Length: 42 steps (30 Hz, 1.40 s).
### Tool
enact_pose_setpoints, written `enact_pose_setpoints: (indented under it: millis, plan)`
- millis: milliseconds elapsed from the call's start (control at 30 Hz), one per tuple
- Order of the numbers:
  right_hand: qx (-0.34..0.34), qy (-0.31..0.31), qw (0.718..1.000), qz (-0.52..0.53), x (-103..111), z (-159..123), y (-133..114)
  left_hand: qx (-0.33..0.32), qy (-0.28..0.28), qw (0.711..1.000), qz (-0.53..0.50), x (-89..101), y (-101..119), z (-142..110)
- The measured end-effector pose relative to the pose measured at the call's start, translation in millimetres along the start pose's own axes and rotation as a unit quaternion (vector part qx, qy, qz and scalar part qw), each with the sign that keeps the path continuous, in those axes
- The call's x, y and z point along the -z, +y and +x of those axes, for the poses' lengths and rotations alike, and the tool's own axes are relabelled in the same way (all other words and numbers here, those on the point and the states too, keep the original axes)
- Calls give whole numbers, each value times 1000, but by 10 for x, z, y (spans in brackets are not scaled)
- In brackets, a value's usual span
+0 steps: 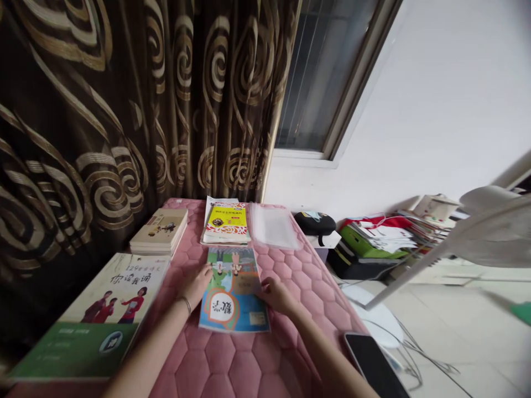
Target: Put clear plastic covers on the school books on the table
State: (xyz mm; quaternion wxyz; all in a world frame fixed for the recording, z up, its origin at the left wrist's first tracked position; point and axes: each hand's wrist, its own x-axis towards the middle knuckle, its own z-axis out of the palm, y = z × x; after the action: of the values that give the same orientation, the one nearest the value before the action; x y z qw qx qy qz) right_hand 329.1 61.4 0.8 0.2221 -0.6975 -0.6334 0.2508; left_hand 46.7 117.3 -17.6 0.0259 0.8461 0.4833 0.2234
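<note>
The left hand (194, 286) and right hand (277, 296) are resting half open on opposite edges of a blue book (233, 290), though whether they are gripping it cannot be told. The book is lying flat on a pink quilted mat (224, 365), just below a yellow book (227, 224) and a plastic sleeve (274, 226). A stack of books (160, 232) and a green book (95, 320) are sitting to the left, and a phone (373, 367) is lying to the right.

A workbook (233, 290) lies on the quilted pad (224, 365), right of a poetry book (103, 315).
</note>
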Motion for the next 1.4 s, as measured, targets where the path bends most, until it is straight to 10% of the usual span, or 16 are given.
enact_pose_setpoints:
  millis: [500, 900, 1100, 1400]
  plan:
    - [17, 10, 1000, 8, -122, -67, -100, 43, -26, 995, -91, 34, -204, 62]
    - [56, 31, 979, -192, -193, -207, -138, 80, -37, 992, 88, 137, 286, -295]
    - [55, 60, 981, -178, -185, -287, -225, -89, -64, 993, -39, 238, 776, -541]
    - [174, 54, 972, -146, -417, -929, -455, -79, -25, 992, -97, 129, 852, -652]
